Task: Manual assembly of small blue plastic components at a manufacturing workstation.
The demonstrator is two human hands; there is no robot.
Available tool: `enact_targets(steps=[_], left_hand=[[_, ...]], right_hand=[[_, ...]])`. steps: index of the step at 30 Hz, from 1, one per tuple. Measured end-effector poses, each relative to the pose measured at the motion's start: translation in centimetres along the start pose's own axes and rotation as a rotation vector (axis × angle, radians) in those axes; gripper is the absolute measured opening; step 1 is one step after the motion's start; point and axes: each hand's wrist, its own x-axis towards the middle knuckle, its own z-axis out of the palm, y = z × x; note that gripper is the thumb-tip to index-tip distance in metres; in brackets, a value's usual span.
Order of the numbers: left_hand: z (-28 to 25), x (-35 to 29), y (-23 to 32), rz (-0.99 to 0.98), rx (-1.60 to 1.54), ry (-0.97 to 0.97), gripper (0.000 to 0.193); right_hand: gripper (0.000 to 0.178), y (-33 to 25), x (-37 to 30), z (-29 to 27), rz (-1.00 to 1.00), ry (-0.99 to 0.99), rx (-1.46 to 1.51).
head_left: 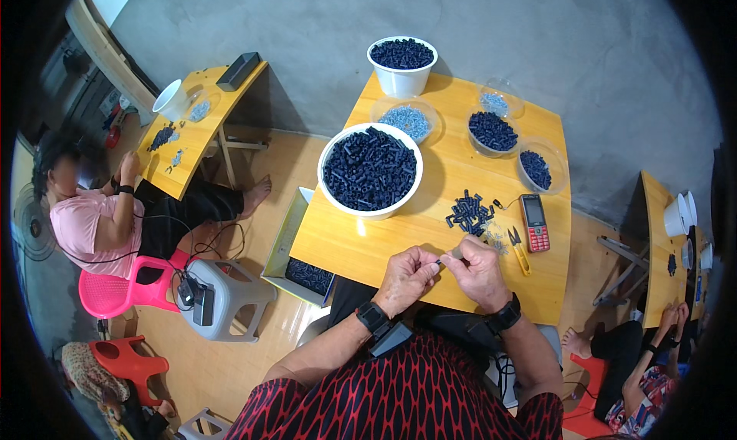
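1. Red-and-black shirt fills the near edge; beyond it, over the counter, left grip and right grip pinch a small dark piece between fingertips.
2. This piece looks unfinished; loose dark pieces and silvery bits lie heaped just ahead. How many are done, I cannot tell.
3. Yellow-handled snips and a red-keyed phone crowd the right side; a full white tub takes up the left.
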Motion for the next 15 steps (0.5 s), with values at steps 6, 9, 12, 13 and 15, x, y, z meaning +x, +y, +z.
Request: enact_targets(steps=[6,9,12,13,15], left_hand=[[0.2,0.1,-0.3,0.055,0.005,0.026,0.009],[0.1,0.0,-0.2,0.025,-0.007,0.011,0.009],[0.0,-0.1,0.0,-0.019,-0.022,-0.007,0.010],[-0.1,-0.1,0.1,-0.045,-0.016,-0.010,0.010],[-0.4,0.1,0.3,-0.059,-0.023,-0.030,0.012]], right_hand=[[0.025,-0.2,0.0,0.6,-0.054,-0.032,-0.037],[0.024,0.2,-0.2,0.4,-0.029,-0.058,0.013],[0.017,1.4,-1.0,0.5,0.244,-0.142,0.294],[0.017,1.4,-1.0,0.2,0.242,-0.142,0.294],[0.007,1.2,-1.0,-0.4,0.367,-0.173,0.420]])
